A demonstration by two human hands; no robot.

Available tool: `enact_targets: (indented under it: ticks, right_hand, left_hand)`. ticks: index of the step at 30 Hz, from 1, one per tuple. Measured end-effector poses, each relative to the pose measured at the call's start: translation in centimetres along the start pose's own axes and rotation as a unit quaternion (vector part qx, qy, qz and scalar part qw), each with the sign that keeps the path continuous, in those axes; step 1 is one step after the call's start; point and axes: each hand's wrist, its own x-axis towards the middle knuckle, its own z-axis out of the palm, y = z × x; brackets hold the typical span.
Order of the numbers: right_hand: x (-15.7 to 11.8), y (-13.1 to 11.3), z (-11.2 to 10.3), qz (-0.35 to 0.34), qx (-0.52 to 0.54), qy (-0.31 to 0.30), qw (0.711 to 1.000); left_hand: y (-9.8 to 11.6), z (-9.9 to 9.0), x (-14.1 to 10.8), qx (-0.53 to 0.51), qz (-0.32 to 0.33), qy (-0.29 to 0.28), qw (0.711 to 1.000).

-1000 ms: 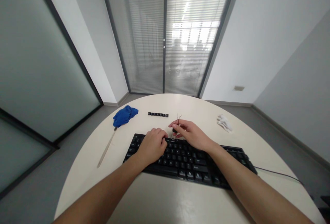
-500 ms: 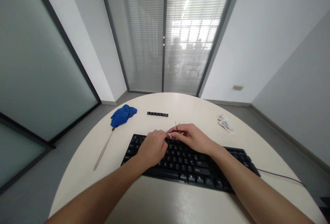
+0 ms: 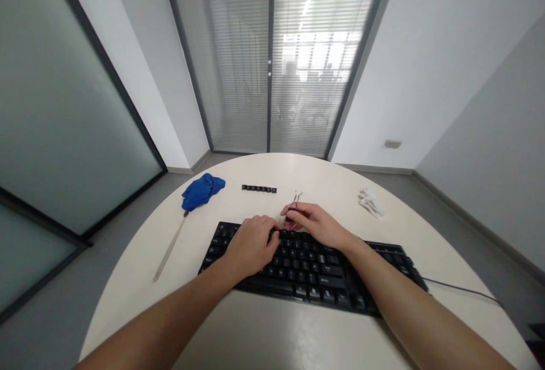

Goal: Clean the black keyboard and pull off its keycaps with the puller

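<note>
Right hand has lifted slightly over the last half second; its grip pinches the tool, wire prongs now jutting farther beyond the fingers. Left hand bent over the keyboard at its back edge (holding or merely resting: cannot tell). Judged a break in close two-handed work. Loose keys lined up beyond.

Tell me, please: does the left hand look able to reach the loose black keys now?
Probably yes: the left hand rests on the keyboard, the loose black keys lie beyond it, and nothing visible stands between.
</note>
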Motion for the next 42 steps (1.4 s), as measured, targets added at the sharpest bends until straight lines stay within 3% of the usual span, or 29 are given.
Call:
enact_targets:
  ticks: [5, 12, 18, 28, 34, 42]
  right_hand:
    - [-0.1, -0.1, 0.0, 0.005, 0.011, 0.004, 1.000]
    - [0.3, 0.9, -0.5, 0.067, 0.043, 0.049, 0.996]
    - [0.3, 1.2, -0.6, 0.087, 0.047, 0.046, 0.994]
    - [0.2, 0.8, -0.4, 0.017, 0.058, 0.029, 0.998]
    - [0.1, 0.7, -0.4, 0.024, 0.068, 0.040, 0.997]
    - [0.0, 0.2, -0.2, 0.014, 0.072, 0.042, 0.996]
  left_hand:
    - [0.0, 0.0, -0.1, -0.003, -0.002, 0.005, 1.000]
    - [0.0, 0.0, -0.1, -0.008, -0.002, 0.004, 1.000]
    - [0.0, 0.0, 0.0, -0.020, 0.000, 0.006, 1.000]
    - [0.0, 0.1, 0.0, -0.034, 0.021, 0.031, 0.999]
    - [0.2, -0.2, 0.0, 0.000, 0.068, 0.017, 0.998]
    - [0.4, -0.4, 0.0, 0.011, 0.078, 0.008, 0.997]
